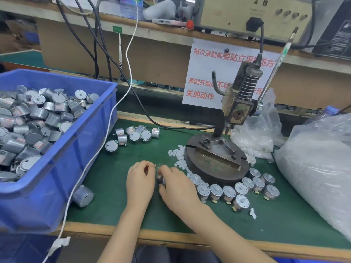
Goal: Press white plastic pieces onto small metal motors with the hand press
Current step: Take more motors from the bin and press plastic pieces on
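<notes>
I should seat a white piece squarely on the shaft before moving to the hand press point(237, 111) at centre right. At lower centre my right hand point(176, 185) curls round a small metal motor point(161, 180). My left hand point(140, 179) meets it, fingers narrowly curled; whether they pinch anything I cannot tell. Loose white plastic pieces point(179, 156) lie just above.

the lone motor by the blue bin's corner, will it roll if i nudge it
Likely rolls: the lone motor seems to lie on its curved side on the flat green mat. The blue bin beside it would probably stop it leftward. Metal can, so probably heavy for its size.
</notes>
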`<action>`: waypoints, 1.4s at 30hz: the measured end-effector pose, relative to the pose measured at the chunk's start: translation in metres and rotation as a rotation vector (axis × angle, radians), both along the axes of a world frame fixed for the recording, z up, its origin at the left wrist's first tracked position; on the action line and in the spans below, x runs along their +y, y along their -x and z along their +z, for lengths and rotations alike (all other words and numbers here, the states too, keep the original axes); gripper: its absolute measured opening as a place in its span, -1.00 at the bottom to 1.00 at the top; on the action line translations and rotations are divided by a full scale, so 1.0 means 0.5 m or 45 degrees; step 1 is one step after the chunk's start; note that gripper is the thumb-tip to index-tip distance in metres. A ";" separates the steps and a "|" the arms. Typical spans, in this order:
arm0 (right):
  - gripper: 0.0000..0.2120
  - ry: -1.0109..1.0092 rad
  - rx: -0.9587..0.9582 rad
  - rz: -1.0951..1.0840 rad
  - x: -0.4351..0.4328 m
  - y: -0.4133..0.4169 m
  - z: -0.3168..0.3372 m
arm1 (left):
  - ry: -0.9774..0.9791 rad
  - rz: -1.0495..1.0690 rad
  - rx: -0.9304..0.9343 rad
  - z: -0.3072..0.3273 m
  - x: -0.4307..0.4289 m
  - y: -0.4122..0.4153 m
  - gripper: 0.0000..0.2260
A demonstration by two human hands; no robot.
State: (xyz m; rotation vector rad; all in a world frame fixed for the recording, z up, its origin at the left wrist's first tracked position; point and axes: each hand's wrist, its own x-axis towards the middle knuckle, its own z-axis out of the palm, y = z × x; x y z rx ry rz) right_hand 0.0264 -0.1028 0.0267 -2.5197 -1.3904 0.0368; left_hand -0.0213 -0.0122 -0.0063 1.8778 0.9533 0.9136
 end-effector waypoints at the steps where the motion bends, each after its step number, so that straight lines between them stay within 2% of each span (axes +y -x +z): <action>1: -0.76 0.008 -0.011 0.011 0.000 0.000 0.003 | 0.001 -0.001 -0.002 0.000 -0.001 0.000 -0.85; 5: -0.78 -0.020 -0.022 0.018 -0.010 -0.008 0.005 | -0.002 0.003 -0.007 0.000 -0.002 0.001 -0.84; 8: -0.74 -0.099 0.122 0.038 -0.027 -0.020 0.000 | 0.002 0.001 0.000 -0.002 0.000 0.000 -0.84; 11: -0.70 -0.339 0.299 -0.059 -0.048 -0.046 0.017 | 0.014 -0.003 -0.016 -0.003 0.000 0.000 -0.84; 16: -0.76 -0.783 0.431 -0.390 -0.093 -0.146 0.071 | 0.027 0.005 -0.015 -0.006 -0.001 -0.001 -0.83; 21: -0.72 -0.710 0.243 -0.559 -0.126 -0.235 0.063 | 0.053 0.003 -0.019 -0.007 0.000 -0.002 -0.83; 25: -0.62 -0.647 0.051 -0.570 -0.127 -0.261 0.050 | 0.051 0.003 -0.012 -0.006 -0.001 -0.003 -0.83; 29: -0.64 -0.510 -0.142 -0.629 -0.115 -0.284 0.046 | 0.056 -0.003 0.003 -0.006 -0.002 -0.004 -0.82; 38: -0.62 -0.511 -0.125 -0.668 -0.099 -0.291 0.036 | 0.064 -0.008 0.007 -0.005 -0.003 -0.003 -0.82; 40: -0.57 -0.474 -0.062 -0.651 -0.102 -0.293 0.041 | 0.065 -0.010 0.008 -0.005 -0.004 -0.001 -0.81; 42: -0.53 -0.516 0.102 -0.666 -0.112 -0.298 0.051 | 0.071 -0.017 0.008 -0.007 -0.005 0.001 -0.81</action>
